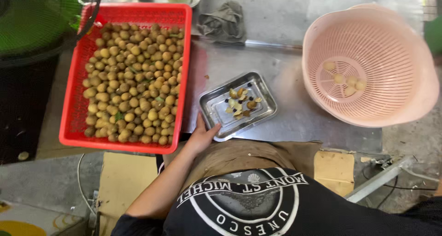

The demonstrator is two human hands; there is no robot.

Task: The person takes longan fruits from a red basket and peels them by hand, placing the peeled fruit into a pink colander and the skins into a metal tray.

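Nearest to us, the left hand [201, 135] rests on the near-left corner of the small steel tray [216, 108]; its thumb lies over the rim and its other fingers are out of sight beneath or behind the edge, so we judge it a light hold on the tray, not a firm clamp; the right hand is not in view, and we cannot report its grip.

The tray sits on the metal table [299, 111], just beside the red basket [73, 102] and well apart from the pink colander [405, 111]; it is rectangular, its long axis runs from near-left to far-right, turned at a slant to the table's front edge; the held corner points toward the person. Inside it lies a small heap of peel pieces and dark seeds [240, 102], gathered about its middle.

As to progress, we judge the work barely begun; the red basket holds a full layer of unpeeled brown fruit [131, 79] across nearly its whole floor; the colander holds only a few pale peeled fruits [345, 81] near its centre; the scrap in the tray agrees with that small count.

Farther off, a crumpled grey cloth [224, 22] lies on the table behind the tray.
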